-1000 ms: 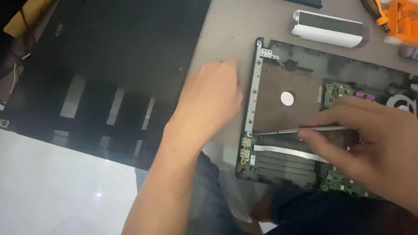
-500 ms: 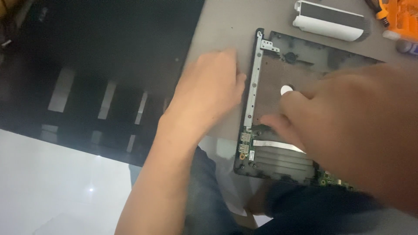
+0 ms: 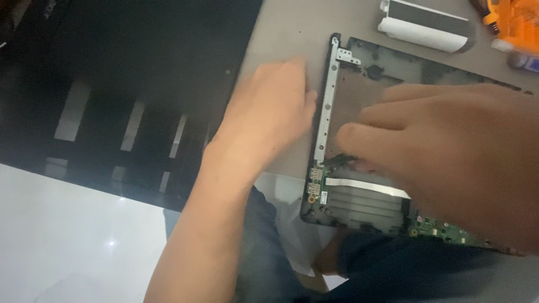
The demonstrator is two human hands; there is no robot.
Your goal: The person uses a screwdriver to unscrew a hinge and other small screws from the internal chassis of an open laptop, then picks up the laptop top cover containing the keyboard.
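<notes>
An opened laptop base [image 3: 387,67] lies on a grey table [image 3: 292,28], with a metal hinge strip [image 3: 327,101] along its left edge. A white ribbon cable [image 3: 365,184] and a green circuit board [image 3: 443,230] show near its front. My left hand [image 3: 269,118] rests palm down on the table, fingertips against the hinge strip, holding nothing. My right hand [image 3: 449,151] hovers blurred over the base, fingers pointing left, thumb tip down near the ribbon cable. It hides much of the base, and I see no tool in it.
A large glossy black panel [image 3: 123,84] lies to the left, over a white floor [image 3: 67,241]. A white and grey cylinder-shaped part [image 3: 426,25] sits beyond the base. An orange tool [image 3: 516,17] is at the top right corner. My dark-clothed legs [image 3: 393,269] are below.
A second ago my right hand held a thin metal tool over the base. It has since swung left across the base, and the tool is out of sight. My left hand stayed put.
</notes>
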